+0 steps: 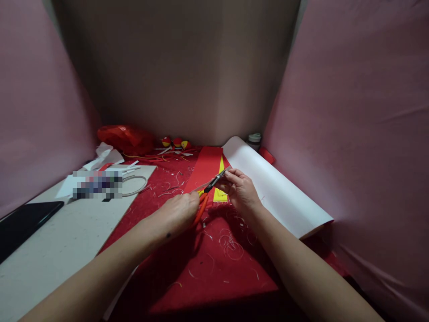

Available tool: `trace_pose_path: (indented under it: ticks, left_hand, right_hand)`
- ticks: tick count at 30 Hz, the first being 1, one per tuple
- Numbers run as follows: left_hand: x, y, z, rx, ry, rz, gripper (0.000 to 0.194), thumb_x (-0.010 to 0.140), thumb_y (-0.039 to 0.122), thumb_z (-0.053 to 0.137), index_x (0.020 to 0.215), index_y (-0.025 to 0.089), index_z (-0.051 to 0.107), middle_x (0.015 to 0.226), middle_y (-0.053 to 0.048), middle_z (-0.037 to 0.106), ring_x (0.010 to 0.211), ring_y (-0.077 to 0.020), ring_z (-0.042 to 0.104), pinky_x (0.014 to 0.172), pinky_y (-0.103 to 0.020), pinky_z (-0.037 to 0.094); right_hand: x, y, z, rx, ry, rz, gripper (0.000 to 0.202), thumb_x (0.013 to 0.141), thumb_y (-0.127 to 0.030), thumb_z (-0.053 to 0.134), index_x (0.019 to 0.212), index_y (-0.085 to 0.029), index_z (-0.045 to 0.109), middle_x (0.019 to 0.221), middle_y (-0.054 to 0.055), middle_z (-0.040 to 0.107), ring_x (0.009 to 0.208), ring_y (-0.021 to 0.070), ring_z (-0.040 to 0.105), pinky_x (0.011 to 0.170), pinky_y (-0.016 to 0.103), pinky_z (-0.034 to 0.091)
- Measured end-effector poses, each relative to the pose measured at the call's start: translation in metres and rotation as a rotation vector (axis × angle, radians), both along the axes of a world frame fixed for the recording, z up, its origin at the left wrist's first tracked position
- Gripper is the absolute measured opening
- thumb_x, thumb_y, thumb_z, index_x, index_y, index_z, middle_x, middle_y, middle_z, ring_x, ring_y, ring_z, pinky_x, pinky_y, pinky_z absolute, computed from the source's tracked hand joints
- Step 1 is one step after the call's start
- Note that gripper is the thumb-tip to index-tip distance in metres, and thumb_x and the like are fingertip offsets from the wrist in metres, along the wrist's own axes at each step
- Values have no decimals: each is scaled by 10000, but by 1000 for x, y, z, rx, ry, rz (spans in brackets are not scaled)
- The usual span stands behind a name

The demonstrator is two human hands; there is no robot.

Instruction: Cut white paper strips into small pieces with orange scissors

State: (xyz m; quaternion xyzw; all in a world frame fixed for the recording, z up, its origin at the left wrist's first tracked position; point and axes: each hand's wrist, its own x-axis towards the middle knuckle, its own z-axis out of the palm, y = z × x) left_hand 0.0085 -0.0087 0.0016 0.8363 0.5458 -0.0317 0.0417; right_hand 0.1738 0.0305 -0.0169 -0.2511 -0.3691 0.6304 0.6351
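My left hand (182, 209) is closed around the orange-handled scissors (202, 208). Their dark blades (214, 180) point up and to the right, towards my right hand (239, 185). The right fingers are pinched together at the blade tips, on a thin pale strip (229, 169) that is hard to make out. Below and behind the scissors lie red corrugated paper sheets (206, 165) and a piece of yellow corrugated paper (220, 197), partly covered by my hands.
A red cloth (214, 277) strewn with thread-like scraps covers the table. A white paper roll (278, 192) lies to the right, with a lidded cup (254, 139) behind it. On the left are a pale board (83, 237) and a black device (30, 223). A red bag (125, 138) sits at the back.
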Motion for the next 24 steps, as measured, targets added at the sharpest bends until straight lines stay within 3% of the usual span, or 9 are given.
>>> trace_pose_path:
  ticks: [14, 24]
  left_hand:
    - [0, 5, -5, 1, 25, -20, 273, 769, 293, 397, 977, 143, 489, 807, -129, 643, 685, -256, 620, 535, -313, 419]
    - [3, 9, -9, -18, -37, -16, 326, 734, 374, 478, 983, 164, 499, 769, -95, 651, 692, -238, 622, 543, -289, 414]
  right_hand:
    - [-2, 0, -5, 9, -5, 12, 69, 681, -147, 620, 677, -169, 554, 624, -18, 620, 616, 119, 611, 689, 333, 538]
    - [-3, 1, -8, 22, -56, 64, 41, 696, -167, 600, 684, -160, 562, 658, -4, 622, 631, 128, 613, 701, 352, 525]
